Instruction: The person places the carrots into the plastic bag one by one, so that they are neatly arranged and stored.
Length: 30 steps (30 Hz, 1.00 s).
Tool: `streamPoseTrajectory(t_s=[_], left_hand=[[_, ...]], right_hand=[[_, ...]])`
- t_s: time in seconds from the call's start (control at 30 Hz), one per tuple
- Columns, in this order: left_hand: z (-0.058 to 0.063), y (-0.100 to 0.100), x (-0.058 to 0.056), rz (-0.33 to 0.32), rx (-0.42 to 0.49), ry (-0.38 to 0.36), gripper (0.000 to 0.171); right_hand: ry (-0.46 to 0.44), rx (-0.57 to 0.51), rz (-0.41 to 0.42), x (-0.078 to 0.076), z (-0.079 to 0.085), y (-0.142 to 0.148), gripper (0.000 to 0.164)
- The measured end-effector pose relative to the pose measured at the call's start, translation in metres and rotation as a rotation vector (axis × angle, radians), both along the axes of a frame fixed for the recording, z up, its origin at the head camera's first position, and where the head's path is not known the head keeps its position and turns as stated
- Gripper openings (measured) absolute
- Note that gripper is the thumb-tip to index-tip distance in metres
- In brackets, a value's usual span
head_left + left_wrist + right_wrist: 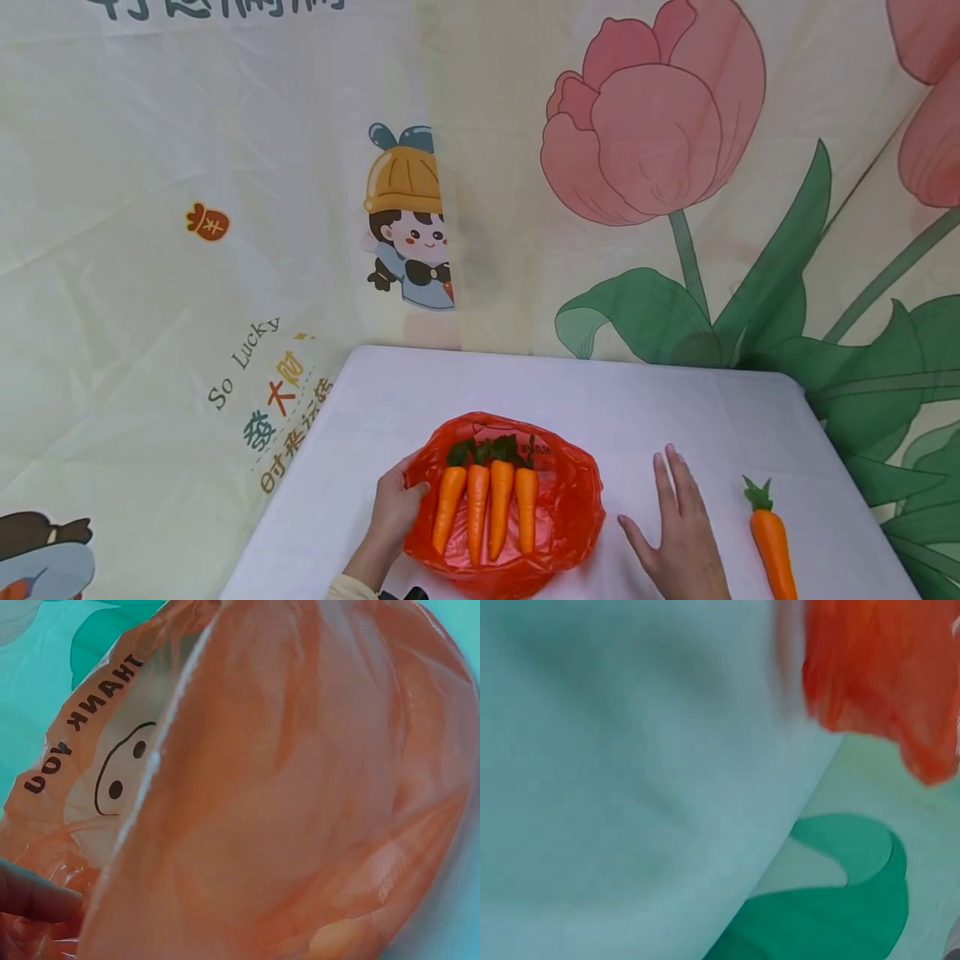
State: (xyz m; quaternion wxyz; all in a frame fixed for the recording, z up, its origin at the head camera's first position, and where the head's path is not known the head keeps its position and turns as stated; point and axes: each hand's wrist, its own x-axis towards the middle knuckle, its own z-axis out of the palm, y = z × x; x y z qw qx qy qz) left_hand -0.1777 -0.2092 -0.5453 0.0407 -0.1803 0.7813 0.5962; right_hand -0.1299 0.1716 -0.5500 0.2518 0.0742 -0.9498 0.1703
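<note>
A red plastic bag [581,500] lies spread wide on the table, its mouth facing up. Several orange carrots [501,508] with dark green tops rest side by side inside it. At the bag's left rim my left hand [396,510] pinches the plastic, thumb over the edge. The left wrist view shows the bag's thin wall [300,765] close up, with a fingertip [45,896] at lower left. My right hand [681,537] is held apart from the bag, fingers extended, holding nothing. To its right lies a single carrot [772,546] with a green top.
A white cloth covers the table [637,408]. Behind it hangs a printed backdrop [495,167] with tulips, a cartoon figure and lettering. Past the table's edge in the right wrist view, a printed green leaf [855,900] shows.
</note>
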Motion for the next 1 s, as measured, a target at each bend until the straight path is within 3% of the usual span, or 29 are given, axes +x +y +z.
streamPoseTrajectory(t_s=[0.13, 0.23, 0.4, 0.6, 0.87, 1.0], left_hand=[[0.0, 0.0, 0.001, -0.002, 0.003, 0.013, 0.05], [0.0, 0.0, 0.004, -0.008, 0.001, 0.034, 0.049], [0.001, -0.001, 0.005, -0.01, -0.013, 0.044, 0.049], [0.002, -0.003, 0.004, -0.004, -0.008, 0.041, 0.049], [0.006, -0.003, 0.004, -0.019, -0.006, 0.048, 0.048], [0.008, -0.003, 0.004, -0.019, -0.004, 0.042, 0.048]], right_hand=[[-0.027, 0.003, -0.111, 0.001, -0.002, 0.031, 0.128], [-0.022, -0.033, -0.149, 0.003, -0.005, 0.061, 0.124], [-0.044, -0.092, -0.196, 0.006, -0.004, 0.102, 0.137], [-0.281, -0.138, -0.349, 0.003, 0.002, 0.123, 0.137], [-0.609, -0.39, -0.456, 0.0, -0.013, 0.138, 0.15], [-0.723, -0.467, -0.49, 0.001, -0.02, 0.143, 0.155]])
